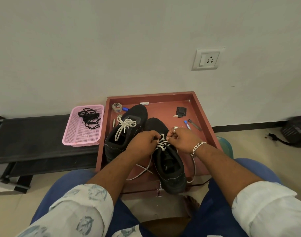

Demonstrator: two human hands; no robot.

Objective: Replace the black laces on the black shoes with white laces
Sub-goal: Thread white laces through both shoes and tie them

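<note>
Lying in the pink basket (pixel 81 134) are the black laces (pixel 89 118); beside it, on the red tray (pixel 204 120), the left hand (pixel 142 142) and right hand (pixel 182 139) each pinch the white lace (pixel 161 142) of the right-hand shoe (pixel 170 168), grips closed on it.

Hidden under both hands (pixel 142 142): the right shoe's (pixel 168 161) upper eyelets. Too small to identify: tray (pixel 204 117) oddments. Cropped right: dark bag (pixel 295 130).
</note>
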